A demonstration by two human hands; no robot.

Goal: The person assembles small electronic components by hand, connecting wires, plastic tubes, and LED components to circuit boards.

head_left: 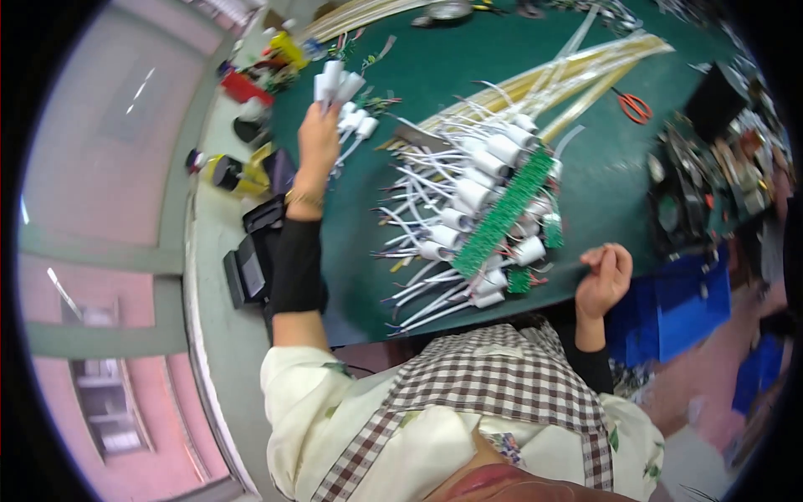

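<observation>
At the far left of the table my left hand [318, 146] is closed on a few white plastic cylinders [331, 82], which stick up past its fingers. More white cylinders [360, 123] with thin wires lie just beside it. A large heap of white cylinders [473, 194] with white wires fanning leftward covers the middle of the table. A long green circuit board panel [505, 213] lies slantwise over the heap, and smaller green boards [519, 280] are at its lower right. My right hand [604, 280] is by the near table edge, fingers curled, with nothing visible in it, apart from the heap.
Long yellowish and clear strips [577, 71] stretch behind the heap on the green table [468, 54]. Orange-handled scissors [634, 108] lie to the right. Dark equipment [673, 205] stands at the right edge, above a blue bin [669, 318]. Bottles [238, 174] line the left sill.
</observation>
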